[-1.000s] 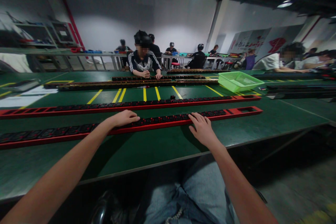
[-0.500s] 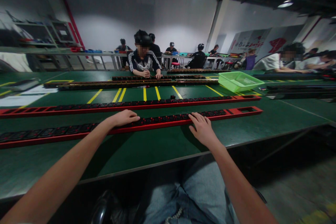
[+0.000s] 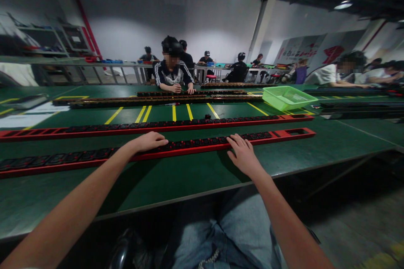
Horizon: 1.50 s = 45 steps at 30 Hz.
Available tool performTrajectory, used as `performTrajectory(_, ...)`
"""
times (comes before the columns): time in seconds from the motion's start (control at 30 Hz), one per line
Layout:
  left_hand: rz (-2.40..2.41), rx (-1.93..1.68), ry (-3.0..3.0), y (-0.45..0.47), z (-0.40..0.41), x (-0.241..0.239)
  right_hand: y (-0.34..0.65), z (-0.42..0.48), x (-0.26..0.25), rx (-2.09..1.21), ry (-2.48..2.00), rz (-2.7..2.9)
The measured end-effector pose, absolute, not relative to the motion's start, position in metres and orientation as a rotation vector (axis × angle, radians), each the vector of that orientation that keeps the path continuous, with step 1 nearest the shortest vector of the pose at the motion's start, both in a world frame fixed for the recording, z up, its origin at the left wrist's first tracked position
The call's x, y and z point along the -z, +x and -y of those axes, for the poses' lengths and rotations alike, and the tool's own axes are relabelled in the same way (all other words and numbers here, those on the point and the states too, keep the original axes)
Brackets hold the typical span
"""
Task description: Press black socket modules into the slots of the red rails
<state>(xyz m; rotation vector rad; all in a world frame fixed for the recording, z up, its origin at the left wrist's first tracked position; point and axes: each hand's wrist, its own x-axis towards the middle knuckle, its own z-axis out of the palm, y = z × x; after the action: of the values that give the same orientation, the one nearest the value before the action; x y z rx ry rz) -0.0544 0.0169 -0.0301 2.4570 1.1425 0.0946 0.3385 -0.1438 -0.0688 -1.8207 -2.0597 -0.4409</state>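
A long red strip (image 3: 195, 144) filled with a row of black sockets lies across the green table (image 3: 189, 176) in front of me. My left hand (image 3: 148, 141) rests palm down on the strip, fingers stretched out over the sockets. Further right, my right hand (image 3: 243, 153) lies flat with its fingertips on the same strip. Neither hand holds anything. A second red strip (image 3: 189, 125) of the same kind lies parallel just behind the first.
A green plastic basket (image 3: 288, 97) stands at the back right. Dark strips (image 3: 158, 101) lie further back, where a seated person (image 3: 172, 73) works opposite me. More people sit at the right and at far tables. Yellow lines mark the table.
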Motion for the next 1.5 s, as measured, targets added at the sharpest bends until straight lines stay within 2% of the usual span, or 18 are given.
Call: performTrajectory(1.5, -1.138, -0.096, 2.480, -0.0564, -0.0198, 0.0327, 0.3361, 0.1444, 0.0671, 0.431, -1.875, 2.064)
